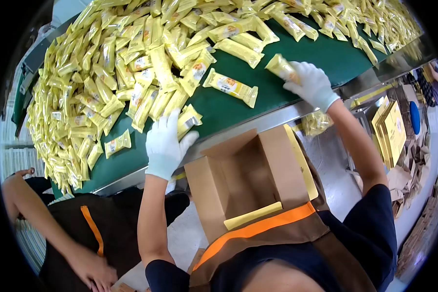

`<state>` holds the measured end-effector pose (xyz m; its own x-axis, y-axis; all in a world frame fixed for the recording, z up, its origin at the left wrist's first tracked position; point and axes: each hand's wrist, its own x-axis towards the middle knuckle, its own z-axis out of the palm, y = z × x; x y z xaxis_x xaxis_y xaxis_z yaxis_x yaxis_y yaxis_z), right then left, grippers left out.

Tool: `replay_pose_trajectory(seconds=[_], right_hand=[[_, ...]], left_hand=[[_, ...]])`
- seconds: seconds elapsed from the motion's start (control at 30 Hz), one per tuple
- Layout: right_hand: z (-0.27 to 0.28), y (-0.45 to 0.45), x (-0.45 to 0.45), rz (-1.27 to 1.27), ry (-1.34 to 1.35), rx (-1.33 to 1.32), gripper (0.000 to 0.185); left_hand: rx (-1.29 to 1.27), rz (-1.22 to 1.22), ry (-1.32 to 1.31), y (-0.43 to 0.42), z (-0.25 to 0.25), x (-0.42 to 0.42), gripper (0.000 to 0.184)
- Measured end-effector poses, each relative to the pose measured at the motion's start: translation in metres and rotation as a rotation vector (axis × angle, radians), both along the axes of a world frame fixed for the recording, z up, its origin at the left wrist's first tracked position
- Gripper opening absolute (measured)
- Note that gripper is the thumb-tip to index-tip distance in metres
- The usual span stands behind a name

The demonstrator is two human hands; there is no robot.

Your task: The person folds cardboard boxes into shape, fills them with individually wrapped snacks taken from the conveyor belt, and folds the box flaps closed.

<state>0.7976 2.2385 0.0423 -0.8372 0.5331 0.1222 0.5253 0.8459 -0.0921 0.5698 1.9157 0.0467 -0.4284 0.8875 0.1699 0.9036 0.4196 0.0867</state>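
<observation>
My left hand (166,145), in a white glove, is at the near edge of the green belt (250,90), its fingers and thumb around a yellow packet (188,120). In my right hand (310,83), also gloved, a yellow packet (281,67) is gripped by one end above the belt. Another yellow packet (230,87) lies flat on the belt between my hands. A large heap of the same packets (107,73) covers the belt's left and far parts. Below my hands an open cardboard box (204,194) stands with its flaps spread, and no packets show inside.
A metal rail (272,115) runs along the belt's near edge. At lower left a co-worker's bare arm (44,214) and dark apron are close to my left arm. Folded yellow cartons (389,131) stand at right, with brown cardboard behind. Another person (435,85) is at far right.
</observation>
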Motion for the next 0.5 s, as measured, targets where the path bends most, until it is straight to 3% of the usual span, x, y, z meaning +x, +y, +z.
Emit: replay_pose_trajectory(seconds=[0.1, 0.13, 0.2, 0.27, 0.33, 0.4, 0.47, 0.5], right_hand=[[0.006, 0.007, -0.025, 0.006, 0.236, -1.210, 0.061], [0.028, -0.022, -0.036, 0.047, 0.366, -1.387, 0.067], [0.014, -0.039, -0.069, 0.103, 0.262, -1.208, 0.076], [0.025, -0.070, -0.092, 0.032, 0.057, -0.842, 0.085], [0.013, -0.088, -0.101, 0.159, -0.053, -0.587, 0.087], [0.001, -0.102, -0.086, 0.219, 0.060, -0.367, 0.071], [0.009, -0.098, -0.075, 0.322, -0.068, -0.295, 0.066], [0.012, -0.093, -0.066, 0.357, 0.020, -0.160, 0.063]], left_hand=[[0.003, -0.024, -0.219, -0.010, -0.002, -0.012, 0.058], [-0.002, -0.050, -0.298, -0.013, -0.003, -0.016, 0.057], [-0.091, -0.017, -0.316, -0.013, 0.002, -0.015, 0.055], [-0.136, -0.019, -0.281, -0.009, 0.009, -0.010, 0.053], [-0.127, 0.013, -0.222, -0.009, 0.008, -0.004, 0.055], [-0.140, 0.070, -0.200, -0.009, 0.011, 0.007, 0.056], [-0.216, 0.117, -0.218, -0.008, 0.016, 0.013, 0.063], [-0.241, 0.127, -0.219, -0.007, 0.021, 0.017, 0.066]])
